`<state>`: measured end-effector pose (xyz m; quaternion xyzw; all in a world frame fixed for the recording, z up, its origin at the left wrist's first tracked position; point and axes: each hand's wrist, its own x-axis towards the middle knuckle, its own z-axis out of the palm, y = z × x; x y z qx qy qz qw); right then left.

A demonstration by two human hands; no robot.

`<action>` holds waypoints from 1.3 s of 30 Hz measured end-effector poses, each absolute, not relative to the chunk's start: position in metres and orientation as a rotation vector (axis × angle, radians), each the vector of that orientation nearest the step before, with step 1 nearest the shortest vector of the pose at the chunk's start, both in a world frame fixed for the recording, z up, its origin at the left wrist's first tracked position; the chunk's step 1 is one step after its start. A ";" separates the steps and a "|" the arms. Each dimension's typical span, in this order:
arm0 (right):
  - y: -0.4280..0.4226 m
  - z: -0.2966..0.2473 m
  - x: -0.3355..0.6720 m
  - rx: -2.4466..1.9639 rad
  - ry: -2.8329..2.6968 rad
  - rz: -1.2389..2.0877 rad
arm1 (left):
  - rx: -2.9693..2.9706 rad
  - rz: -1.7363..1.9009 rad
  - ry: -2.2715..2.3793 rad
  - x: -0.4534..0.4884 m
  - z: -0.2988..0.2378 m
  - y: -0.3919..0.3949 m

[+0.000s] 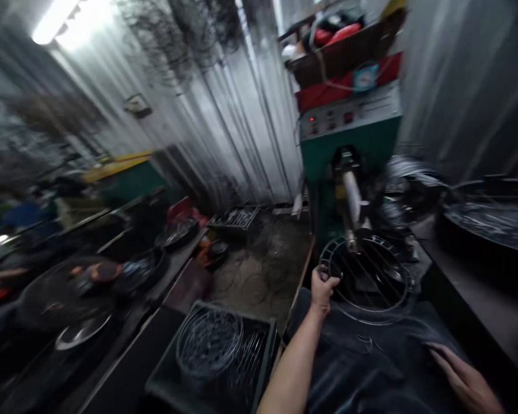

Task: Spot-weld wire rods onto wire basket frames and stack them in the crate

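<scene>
My left hand (323, 288) is closed on the left rim of a round wire frame (375, 309), which has two rings joined by short cross wires. The frame sits tilted under the welding-type machine's arm (353, 198), its far rim at the arm's tip. Lower right, my right hand (461, 374) rests over the dark cloth (397, 356) on my lap, fingers stretched out and nothing visible in them. A few thin bent wire pieces (366, 343) lie on the cloth between my hands.
A green machine body (349, 146) with a control panel stands ahead. Right of it are a wire bundle (414, 172) and a large dark pan (492, 230) of metal pieces. At left, a crate (168, 368) holds wire rings and rods. A cluttered bench (133, 322) runs farther left.
</scene>
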<state>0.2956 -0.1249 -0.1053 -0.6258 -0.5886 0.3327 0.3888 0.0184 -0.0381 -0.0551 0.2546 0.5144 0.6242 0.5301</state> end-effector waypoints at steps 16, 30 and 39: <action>-0.081 -0.060 0.267 -1.281 -0.882 1.314 | 0.361 1.495 1.431 -0.001 -0.038 0.010; -0.060 -0.022 0.188 -0.951 -0.929 1.337 | 0.150 1.651 1.297 -0.014 -0.031 -0.012; -0.039 -0.003 0.221 -0.906 -0.677 1.282 | 0.015 1.460 1.292 -0.013 -0.031 0.001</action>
